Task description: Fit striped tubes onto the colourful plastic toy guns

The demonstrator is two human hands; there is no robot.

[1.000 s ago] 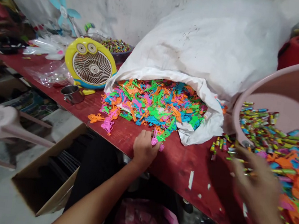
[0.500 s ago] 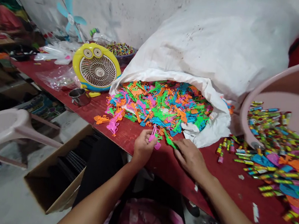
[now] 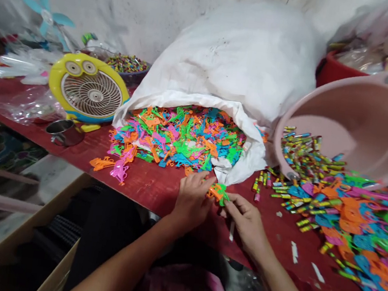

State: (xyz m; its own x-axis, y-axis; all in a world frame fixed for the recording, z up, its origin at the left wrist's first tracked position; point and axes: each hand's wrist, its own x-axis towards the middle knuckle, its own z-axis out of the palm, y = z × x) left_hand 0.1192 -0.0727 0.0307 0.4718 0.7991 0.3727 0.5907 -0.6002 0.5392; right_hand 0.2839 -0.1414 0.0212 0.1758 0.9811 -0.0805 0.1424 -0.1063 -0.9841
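Hands meet at the near edge of the red tabletop (image 3: 154, 183). Our left hand (image 3: 192, 199) is curled, fingers pinched on a small cluster of plastic toy pieces (image 3: 217, 192), orange and green. Our right hand (image 3: 247, 218) comes in from the other side, thumb and forefinger closed on the same cluster, so both hands grip it together just above the tabletop.

Just beyond the hands, the open mouth of a white sack (image 3: 245, 71) lies on its side, spilling a heap of coloured plastic pieces (image 3: 181, 137): green, orange, pink, blue. A few strays, orange and pink (image 3: 111, 167), lie apart on the left of the heap.

To our right, a pink basin (image 3: 362, 124) is tipped toward us, with small wrapped tubes (image 3: 302, 152) running out of it onto the tabletop and mixing into a second spread of flat coloured pieces (image 3: 357, 222). Behind the basin, a red tub (image 3: 334, 68).

To our left, a yellow desk fan (image 3: 88, 87) with cartoon eyes, a metal cup (image 3: 64, 132) just in front of it, clear plastic bags (image 3: 18, 102) beside it. A cardboard box (image 3: 28, 257) stands below the tabletop edge.
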